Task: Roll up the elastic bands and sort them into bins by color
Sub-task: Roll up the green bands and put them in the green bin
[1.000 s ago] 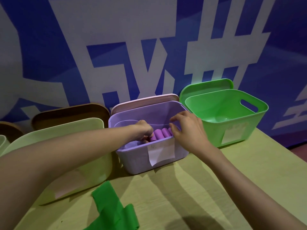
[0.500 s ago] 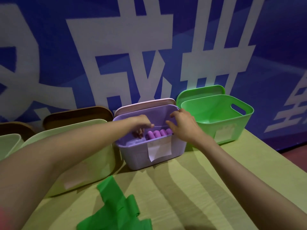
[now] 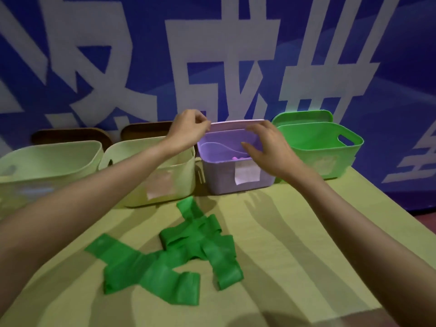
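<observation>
A purple bin stands at the back of the table, with pink-purple rolled bands just visible inside. My left hand hovers above its left rear corner, fingers curled together next to the purple lid; I see nothing in it. Above the bin's right side, my right hand has its fingers spread and is empty. A tangle of unrolled green elastic bands lies on the table in front of me. The green bin is right of the purple one.
Two pale yellow-green bins stand left of the purple bin, with brown lids leaning behind them. A green lid leans behind the green bin. The table ends at the right. A blue wall is behind.
Both hands have come up out of the purple bin, leaving the rolls inside. The view has pulled back, so more of the green bands shows.
</observation>
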